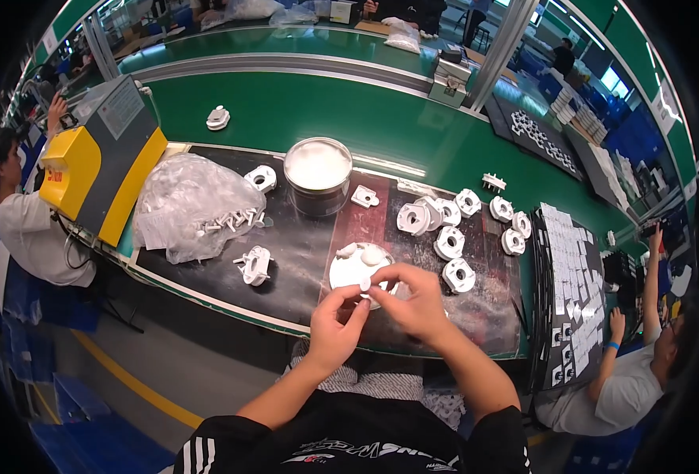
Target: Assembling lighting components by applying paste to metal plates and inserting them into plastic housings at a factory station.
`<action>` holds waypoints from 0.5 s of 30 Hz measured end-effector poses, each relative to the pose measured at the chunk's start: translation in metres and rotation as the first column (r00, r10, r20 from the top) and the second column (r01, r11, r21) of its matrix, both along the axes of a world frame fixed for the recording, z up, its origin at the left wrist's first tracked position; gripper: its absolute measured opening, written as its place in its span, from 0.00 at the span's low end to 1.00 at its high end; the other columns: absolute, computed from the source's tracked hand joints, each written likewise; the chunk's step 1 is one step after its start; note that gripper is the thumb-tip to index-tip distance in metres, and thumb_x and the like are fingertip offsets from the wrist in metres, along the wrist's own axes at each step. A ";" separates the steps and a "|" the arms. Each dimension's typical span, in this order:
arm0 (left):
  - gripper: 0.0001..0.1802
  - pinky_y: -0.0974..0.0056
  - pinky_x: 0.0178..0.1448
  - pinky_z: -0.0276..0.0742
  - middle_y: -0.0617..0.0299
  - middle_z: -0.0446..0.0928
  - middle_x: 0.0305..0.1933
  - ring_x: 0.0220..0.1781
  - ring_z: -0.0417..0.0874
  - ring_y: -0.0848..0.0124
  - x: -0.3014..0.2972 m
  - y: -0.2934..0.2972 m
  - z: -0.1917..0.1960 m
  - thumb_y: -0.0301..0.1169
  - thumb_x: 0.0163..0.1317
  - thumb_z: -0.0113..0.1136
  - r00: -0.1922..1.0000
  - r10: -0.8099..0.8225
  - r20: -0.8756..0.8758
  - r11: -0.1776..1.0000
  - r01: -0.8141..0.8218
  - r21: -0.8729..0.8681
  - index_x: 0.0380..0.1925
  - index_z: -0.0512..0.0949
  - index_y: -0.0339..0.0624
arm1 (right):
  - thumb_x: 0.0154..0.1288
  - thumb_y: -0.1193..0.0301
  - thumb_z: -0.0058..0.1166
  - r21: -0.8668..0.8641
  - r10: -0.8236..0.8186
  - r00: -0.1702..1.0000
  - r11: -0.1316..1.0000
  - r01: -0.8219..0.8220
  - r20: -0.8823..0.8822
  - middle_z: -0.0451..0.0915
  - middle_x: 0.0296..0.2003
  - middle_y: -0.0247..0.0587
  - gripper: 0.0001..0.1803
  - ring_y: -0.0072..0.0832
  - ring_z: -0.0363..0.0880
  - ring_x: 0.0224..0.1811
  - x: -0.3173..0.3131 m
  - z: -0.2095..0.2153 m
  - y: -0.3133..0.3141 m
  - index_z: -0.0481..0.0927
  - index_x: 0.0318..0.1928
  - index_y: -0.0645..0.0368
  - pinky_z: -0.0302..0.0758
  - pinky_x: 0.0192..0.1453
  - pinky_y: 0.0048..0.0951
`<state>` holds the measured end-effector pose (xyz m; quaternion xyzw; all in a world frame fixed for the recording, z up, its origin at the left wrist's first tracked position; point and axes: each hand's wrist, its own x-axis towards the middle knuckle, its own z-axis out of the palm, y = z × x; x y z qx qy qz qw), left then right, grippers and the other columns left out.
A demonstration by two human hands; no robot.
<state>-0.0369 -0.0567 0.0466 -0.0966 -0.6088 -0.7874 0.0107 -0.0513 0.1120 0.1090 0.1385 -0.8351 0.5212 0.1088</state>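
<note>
White, small, rounded piece (366, 283): the left hand (335, 327) and right hand (414, 302) pinch it between fingertips, above a round white dish's (342, 276) near side; long axis unclear.

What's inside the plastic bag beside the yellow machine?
White pegs show at the right end of the plastic bag; its crumpled film obscures anything deeper.

Hands (419, 304) pinch sm wht pc (365, 285) abv rnd wht dish (342, 276)
</note>
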 end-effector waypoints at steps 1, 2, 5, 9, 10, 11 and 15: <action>0.09 0.68 0.44 0.80 0.57 0.84 0.45 0.40 0.83 0.74 -0.001 -0.003 0.003 0.19 0.69 0.65 0.994 0.056 -0.092 0.979 -0.073 -0.192 0.48 0.82 0.36 | 0.62 0.77 0.71 0.038 -0.044 0.999 0.998 0.044 0.008 0.90 0.40 0.39 0.07 0.25 0.87 0.39 -0.004 0.001 0.005 0.89 0.40 0.63 0.81 0.45 0.27; 0.09 0.68 0.44 0.80 0.57 0.84 0.45 0.40 0.83 0.74 0.000 -0.007 0.004 0.19 0.69 0.65 0.995 0.056 -0.088 0.979 -0.072 -0.193 0.48 0.82 0.36 | 0.62 0.78 0.71 0.001 -0.046 0.998 0.999 0.046 0.032 0.90 0.40 0.40 0.07 0.26 0.87 0.39 -0.012 -0.002 0.012 0.89 0.40 0.63 0.81 0.42 0.27; 0.10 0.63 0.45 0.81 0.54 0.82 0.43 0.41 0.84 0.62 0.004 -0.020 -0.003 0.17 0.62 0.65 0.947 0.124 -0.295 0.914 -0.226 -0.338 0.43 0.83 0.38 | 0.63 0.80 0.69 -0.005 -0.025 1.000 1.000 0.025 0.003 0.89 0.40 0.43 0.06 0.27 0.87 0.38 -0.036 -0.010 0.034 0.90 0.41 0.63 0.84 0.41 0.26; 0.15 0.56 0.47 0.81 0.54 0.81 0.43 0.42 0.83 0.55 0.002 -0.031 -0.040 0.15 0.53 0.66 0.793 0.142 -0.592 0.821 -0.429 -0.377 0.41 0.84 0.40 | 0.65 0.76 0.69 0.157 -0.021 0.997 0.988 0.009 0.078 0.88 0.38 0.42 0.06 0.29 0.86 0.37 -0.054 -0.019 0.044 0.89 0.41 0.62 0.83 0.40 0.29; 0.15 0.56 0.47 0.81 0.54 0.81 0.43 0.42 0.83 0.55 0.002 -0.031 -0.045 0.15 0.53 0.66 0.795 0.144 -0.590 0.822 -0.427 -0.375 0.41 0.84 0.40 | 0.65 0.74 0.69 0.254 -0.016 0.991 0.967 -0.017 0.129 0.88 0.38 0.43 0.06 0.32 0.87 0.37 -0.056 -0.018 0.043 0.89 0.41 0.62 0.82 0.40 0.31; 0.15 0.56 0.46 0.81 0.55 0.81 0.43 0.42 0.83 0.55 0.001 -0.031 -0.050 0.15 0.53 0.66 0.792 0.175 -0.585 0.809 -0.454 -0.373 0.41 0.84 0.40 | 0.65 0.74 0.69 0.257 -0.017 0.991 0.966 -0.018 0.132 0.88 0.38 0.43 0.06 0.32 0.87 0.37 -0.059 -0.021 0.041 0.89 0.41 0.62 0.82 0.40 0.31; 0.14 0.57 0.45 0.81 0.55 0.80 0.42 0.42 0.83 0.56 0.000 -0.027 -0.052 0.15 0.54 0.66 0.790 0.197 -0.581 0.799 -0.473 -0.372 0.40 0.85 0.40 | 0.64 0.73 0.69 0.294 -0.015 0.998 0.956 -0.004 0.064 0.88 0.37 0.43 0.07 0.38 0.86 0.40 -0.072 -0.040 0.041 0.88 0.42 0.60 0.81 0.45 0.35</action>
